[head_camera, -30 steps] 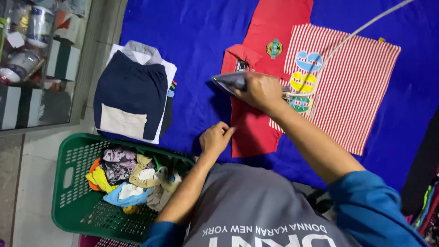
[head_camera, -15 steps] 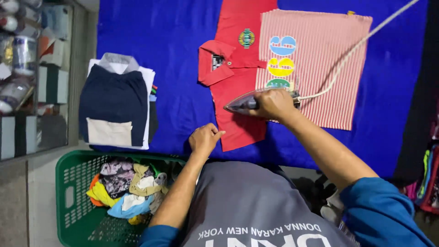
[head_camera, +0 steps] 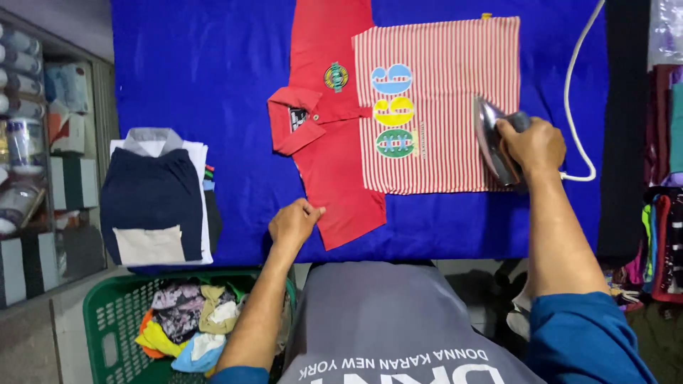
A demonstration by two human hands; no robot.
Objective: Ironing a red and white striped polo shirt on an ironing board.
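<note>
Ironing workshop, blue pressing table (head_camera: 199, 78), folded shirts (head_camera: 153, 199), laundry basket (head_camera: 107, 320)

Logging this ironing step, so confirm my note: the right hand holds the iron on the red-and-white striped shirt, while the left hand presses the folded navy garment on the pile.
One detail is wrong. In the head view the left hand rests on the hem of the red polo shirt, not the folded navy garment. The right hand does hold the metal iron on the red-and-white striped shirt.

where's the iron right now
In the head view the iron is at the right, gripped by the right hand and resting on the right edge of the striped shirt, its white cord alongside.
</note>
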